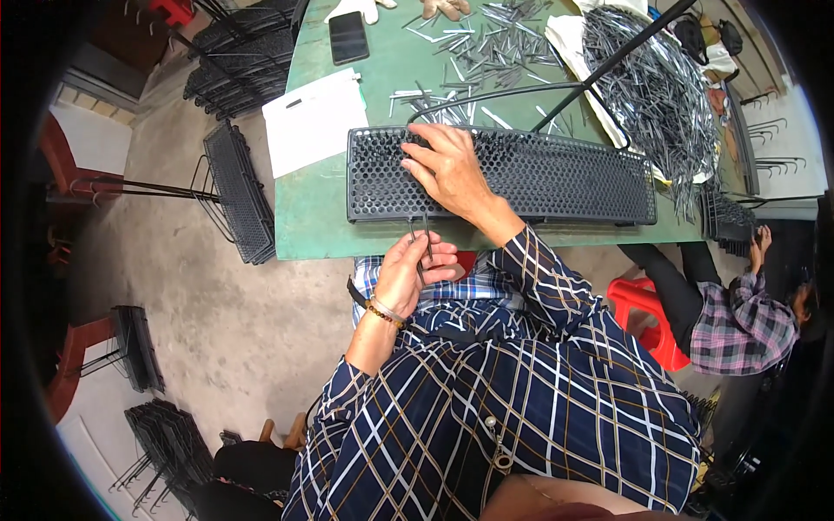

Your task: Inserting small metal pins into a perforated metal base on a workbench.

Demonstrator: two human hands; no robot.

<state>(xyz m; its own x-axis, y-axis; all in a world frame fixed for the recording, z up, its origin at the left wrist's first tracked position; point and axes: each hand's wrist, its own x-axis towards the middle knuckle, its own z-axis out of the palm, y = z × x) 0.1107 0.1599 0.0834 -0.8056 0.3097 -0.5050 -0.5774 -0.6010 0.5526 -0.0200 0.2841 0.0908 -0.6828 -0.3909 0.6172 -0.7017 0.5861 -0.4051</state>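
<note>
A long black perforated rack (556,169) lies along the green table's near edge, with a bent metal frame and rod rising behind it. On the left part of its holed face rests my right hand (456,174), fingers spread and bent; whatever is under the fingertips is hidden. My left hand (404,273) is below the rack's near edge, closed around a few thin dark strips (426,236) whose upper ends reach that edge. Dark tufts of strip ends show in the holes left of my right hand. Loose grey strips (499,43) are scattered beyond the rack.
Strips fill an open white sack (647,87) at the far right. A phone (348,39), white paper (314,122) and gloves (445,9) lie on the green table (391,243). Similar racks (239,191) stand left. A person (743,321) works at right, near a red stool (647,321).
</note>
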